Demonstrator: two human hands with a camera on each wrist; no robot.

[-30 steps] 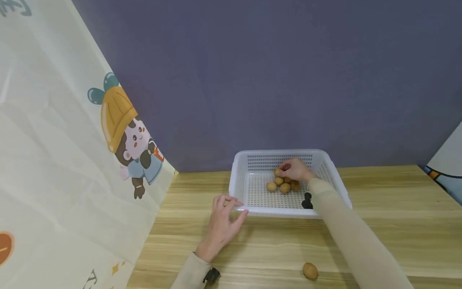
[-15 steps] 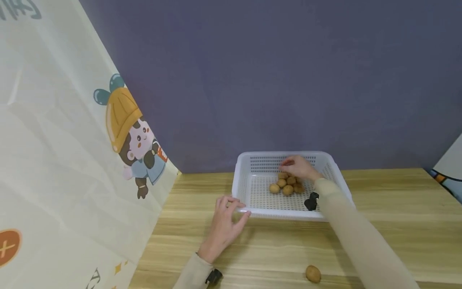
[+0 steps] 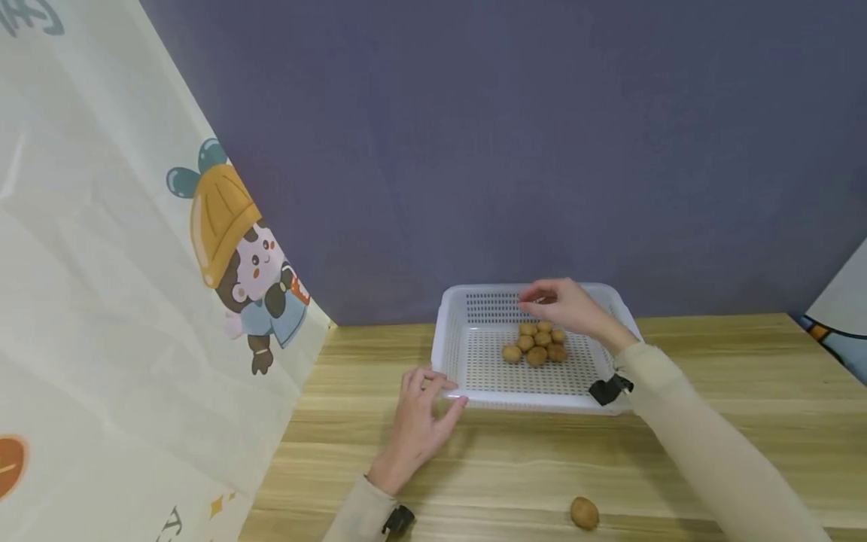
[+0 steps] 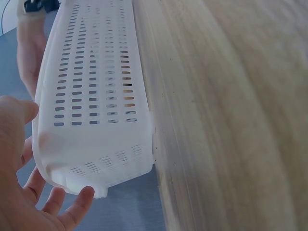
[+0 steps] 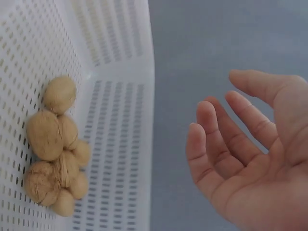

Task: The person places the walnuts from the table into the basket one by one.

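Note:
Several walnuts [image 3: 537,356] lie in a cluster on the floor of a white perforated plastic basket [image 3: 542,400]; their ridged shells show in the right wrist view. My left hand [image 3: 415,427] holds the basket's near-left corner, thumb and fingers spread round the rim, as the left wrist view also shows. Above the far part of the basket is my right hand [image 3: 567,307], fingers loosely bent and thumb apart. Nothing lies between its fingers in the right wrist view. One more walnut [image 3: 584,513] sits on the table near the bottom of the head view.
The basket stands on a wood-grain table [image 3: 501,467], close to a dark blue-grey backdrop [image 3: 515,150]. To the left hangs a pale sheet [image 3: 95,301] with a cartoon figure. Each wrist wears a black device [image 3: 611,389].
My right hand has let go of a walnut at the back of the cluster, then risen and moved slightly back from it. The left hand stays at the basket corner.

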